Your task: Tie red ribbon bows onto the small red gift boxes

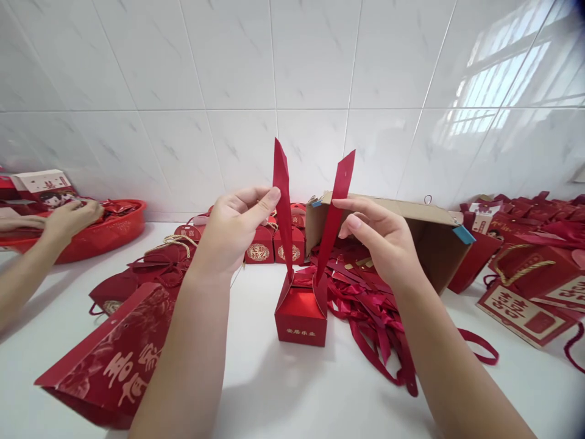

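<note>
On the worktop (347,402), your box (301,329) stands with its ribbon (284,225) drawn up

Far left, a co-worker's hand (68,219) is busy at the red basin (109,235). Nearer you, a lettered carton (98,356) lies tilted, partly behind your left forearm, with corded boxes (114,286) just beyond it.

Your left hand (228,228) has its thumb and forefinger clamped on the ribbon's left end (281,164), whose tip rises above your grip. Between your wrists sits the box, upright, its upper sides leaning inward and bright red showing through the front gap. Small boxes (259,247) stand in a row behind it. No bow shows on top, so you look to be at the step of gathering the two ends before tying.

On the other side, your right hand (381,235) lays its forefinger against the right end (346,171); the thumb looks a little apart from it, and you cannot tell whether those fingers grip firmly. The next move probably calls for a sure pinch there, then crossing the ends low over the box and pulling evenly, so that its top draws in without tipping.

Just right of the box lies a ribbon heap (368,296), spilling from the cardboard box (427,241); keep loose strands clear of your knot. Farthest right stand more gift boxes (516,311).
</note>
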Available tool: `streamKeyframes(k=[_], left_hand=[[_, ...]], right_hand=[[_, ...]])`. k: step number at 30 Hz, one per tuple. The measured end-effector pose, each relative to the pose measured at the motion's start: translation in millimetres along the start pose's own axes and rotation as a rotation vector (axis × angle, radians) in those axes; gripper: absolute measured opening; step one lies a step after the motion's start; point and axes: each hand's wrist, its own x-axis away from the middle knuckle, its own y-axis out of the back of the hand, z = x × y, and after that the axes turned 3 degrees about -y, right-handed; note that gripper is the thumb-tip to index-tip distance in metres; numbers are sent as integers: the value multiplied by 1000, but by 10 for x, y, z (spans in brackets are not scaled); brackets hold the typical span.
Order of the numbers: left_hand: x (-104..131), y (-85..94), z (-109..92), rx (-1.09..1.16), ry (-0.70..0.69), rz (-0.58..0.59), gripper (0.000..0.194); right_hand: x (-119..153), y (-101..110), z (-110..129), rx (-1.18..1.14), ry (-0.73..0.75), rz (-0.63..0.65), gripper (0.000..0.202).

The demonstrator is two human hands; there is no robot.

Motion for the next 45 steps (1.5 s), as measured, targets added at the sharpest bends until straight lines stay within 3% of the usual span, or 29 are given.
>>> streamKeyframes(k=[5, 13, 23, 32, 45], left_hand=[[12, -16, 40, -14, -4, 42, 19], [27, -73, 30, 28, -43, -15, 18], [84, -167, -43, 67, 17, -55, 18], [134, -231, -87, 167, -34, -20, 11], [130, -249, -71, 127, 0, -52, 14]], right_hand=[[9, 8, -18, -7, 11, 3, 27], [5, 38, -31, -66, 68, 16, 27], [19, 54, -3, -99, 78, -37, 23], [11, 59, 5, -111, 105, -53, 22], [10, 69, 2, -88, 132, -53, 22]])
